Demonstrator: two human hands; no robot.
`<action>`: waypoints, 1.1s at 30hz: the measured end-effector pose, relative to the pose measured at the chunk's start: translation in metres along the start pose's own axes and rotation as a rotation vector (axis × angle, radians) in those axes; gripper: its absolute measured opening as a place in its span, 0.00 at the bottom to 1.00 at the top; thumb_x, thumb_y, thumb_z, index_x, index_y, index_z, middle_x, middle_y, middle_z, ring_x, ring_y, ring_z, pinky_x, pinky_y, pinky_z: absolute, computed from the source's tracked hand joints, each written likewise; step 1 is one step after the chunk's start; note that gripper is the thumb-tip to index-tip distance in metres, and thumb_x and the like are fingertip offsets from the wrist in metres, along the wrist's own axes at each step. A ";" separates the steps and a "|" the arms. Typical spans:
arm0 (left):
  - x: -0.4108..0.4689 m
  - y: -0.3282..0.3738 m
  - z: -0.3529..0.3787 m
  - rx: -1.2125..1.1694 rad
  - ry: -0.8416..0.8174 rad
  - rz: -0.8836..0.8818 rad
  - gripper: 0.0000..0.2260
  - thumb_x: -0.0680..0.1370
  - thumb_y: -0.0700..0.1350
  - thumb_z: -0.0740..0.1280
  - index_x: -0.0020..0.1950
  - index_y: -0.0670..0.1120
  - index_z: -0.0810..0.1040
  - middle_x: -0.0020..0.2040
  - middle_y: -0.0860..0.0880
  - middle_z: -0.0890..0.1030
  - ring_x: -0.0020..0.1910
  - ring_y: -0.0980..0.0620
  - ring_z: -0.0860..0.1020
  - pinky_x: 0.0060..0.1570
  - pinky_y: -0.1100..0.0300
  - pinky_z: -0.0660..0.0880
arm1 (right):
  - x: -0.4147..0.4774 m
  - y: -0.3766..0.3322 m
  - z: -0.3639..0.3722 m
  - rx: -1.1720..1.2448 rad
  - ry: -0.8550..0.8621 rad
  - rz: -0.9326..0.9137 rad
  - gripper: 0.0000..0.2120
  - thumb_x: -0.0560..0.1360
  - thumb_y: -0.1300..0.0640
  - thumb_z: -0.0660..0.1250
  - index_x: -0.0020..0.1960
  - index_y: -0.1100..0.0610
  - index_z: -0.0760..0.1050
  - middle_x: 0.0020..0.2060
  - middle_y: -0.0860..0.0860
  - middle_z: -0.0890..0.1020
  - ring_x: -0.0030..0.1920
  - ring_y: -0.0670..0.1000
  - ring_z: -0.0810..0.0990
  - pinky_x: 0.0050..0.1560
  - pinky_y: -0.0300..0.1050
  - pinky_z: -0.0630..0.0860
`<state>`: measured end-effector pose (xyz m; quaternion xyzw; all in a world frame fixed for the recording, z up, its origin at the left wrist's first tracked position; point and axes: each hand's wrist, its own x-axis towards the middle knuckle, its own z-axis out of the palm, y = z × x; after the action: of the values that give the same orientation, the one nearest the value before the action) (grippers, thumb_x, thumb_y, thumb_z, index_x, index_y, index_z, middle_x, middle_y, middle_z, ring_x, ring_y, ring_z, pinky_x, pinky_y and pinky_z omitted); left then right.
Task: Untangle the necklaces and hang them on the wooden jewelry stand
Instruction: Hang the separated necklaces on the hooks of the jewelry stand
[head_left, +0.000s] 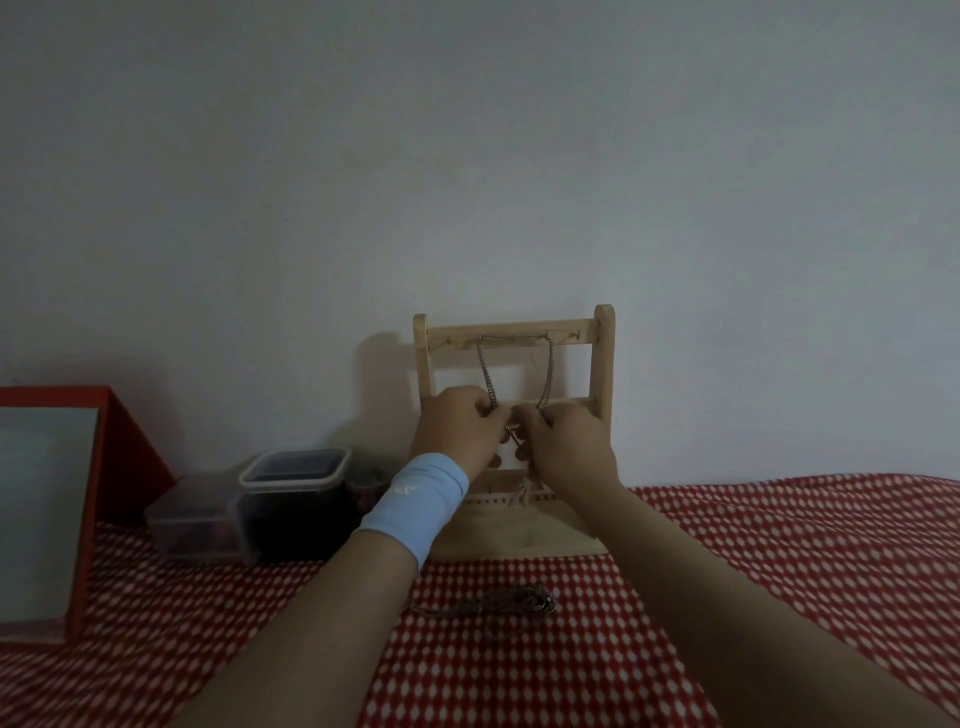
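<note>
Left hand (457, 431) and right hand (566, 441) are each pinching the silver chain necklace (547, 371) hanging on the wooden jewelry stand (605, 364). Light tension seems best, so the loop is not slipping off the top pegs.

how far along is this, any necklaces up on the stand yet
Done: one silver chain already loops over the top bar of the wooden stand. In hand: the left hand and right hand both pinch its lower end. Left: a bunched necklace lies on the checked cloth, not yet hung.
</note>
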<state>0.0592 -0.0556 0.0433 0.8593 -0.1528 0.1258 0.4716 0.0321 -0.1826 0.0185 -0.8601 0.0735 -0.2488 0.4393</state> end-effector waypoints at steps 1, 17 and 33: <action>0.002 0.002 0.000 -0.003 0.001 -0.007 0.10 0.79 0.46 0.66 0.41 0.42 0.80 0.35 0.48 0.84 0.26 0.50 0.82 0.34 0.49 0.83 | 0.000 0.000 0.000 0.002 0.009 -0.005 0.18 0.83 0.47 0.62 0.43 0.55 0.83 0.31 0.48 0.85 0.31 0.46 0.83 0.41 0.52 0.84; 0.007 -0.002 0.003 0.115 0.007 0.030 0.12 0.78 0.47 0.67 0.39 0.39 0.81 0.36 0.44 0.85 0.27 0.47 0.82 0.33 0.51 0.82 | -0.002 -0.003 0.002 -0.027 -0.142 0.092 0.21 0.81 0.40 0.57 0.42 0.51 0.81 0.38 0.55 0.86 0.39 0.56 0.86 0.46 0.60 0.85; -0.032 -0.015 -0.029 0.231 -0.161 0.043 0.17 0.79 0.53 0.63 0.44 0.41 0.82 0.35 0.45 0.85 0.30 0.47 0.82 0.39 0.52 0.82 | -0.041 -0.003 -0.012 -0.321 -0.509 -0.027 0.16 0.83 0.47 0.63 0.45 0.55 0.81 0.37 0.49 0.85 0.32 0.48 0.84 0.38 0.43 0.83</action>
<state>0.0329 -0.0190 0.0356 0.9118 -0.1930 0.0834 0.3528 -0.0091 -0.1749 0.0120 -0.9542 -0.0118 -0.0164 0.2986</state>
